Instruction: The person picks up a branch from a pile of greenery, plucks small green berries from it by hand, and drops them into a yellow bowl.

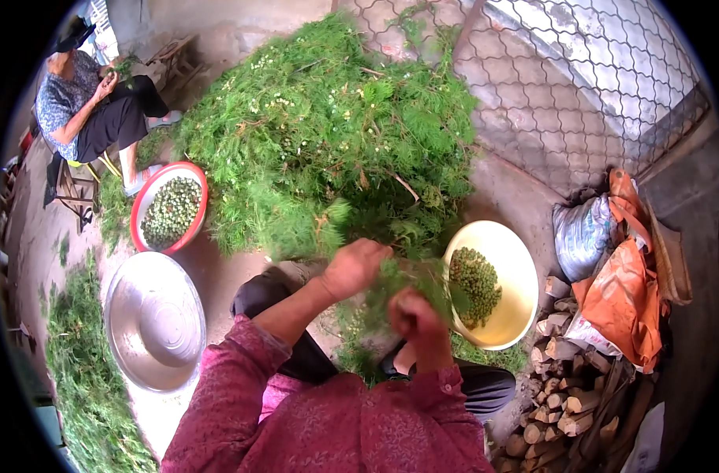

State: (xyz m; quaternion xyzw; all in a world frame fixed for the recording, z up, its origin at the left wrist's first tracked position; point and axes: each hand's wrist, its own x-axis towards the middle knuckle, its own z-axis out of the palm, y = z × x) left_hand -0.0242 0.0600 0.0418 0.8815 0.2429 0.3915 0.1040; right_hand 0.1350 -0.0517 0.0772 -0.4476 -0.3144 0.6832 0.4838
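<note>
Green sprig: we see the green sprig (pixel 410 274) between our two hands, in front of our body, with the cream basin (pixel 519 292) just to its right and the big heap of cut greenery (pixel 328 134) on its far side.
Left grip: our left grip (pixel 355 266) is closed, pinching the sprig at its left end.
Right grip: our right grip (pixel 414 313) is on the near side of the sprig with fingers curled in; it is blurred, so we cannot tell whether they press together on it.
Basins: we count three: the cream one at right, a red-rimmed one (pixel 204 193) at far left, and a silver metal one (pixel 154 323) nearer to us at left.
Fruits: two batches of small round green fruits, one (pixel 474 288) in the cream basin and one (pixel 171 211) in the red-rimmed basin, too many for us to count.
Greenery: one big heap, plus one flatter spread (pixel 91 363) along the near left.
Sacks: two at right, one orange (pixel 623 296), one bluish-white (pixel 582 236).
Firewood: one stack of cut logs (pixel 564 402) at near right.
Co-worker: one seated person (pixel 75 102) at far left, holding greenery.
Floor: we have everything on a hard brownish floor (pixel 224 276), scattered with green bits.
Room: a pale wall (pixel 217 24) stands at the far side, with a wavy wire-mesh panel (pixel 564 102) at far right.
</note>
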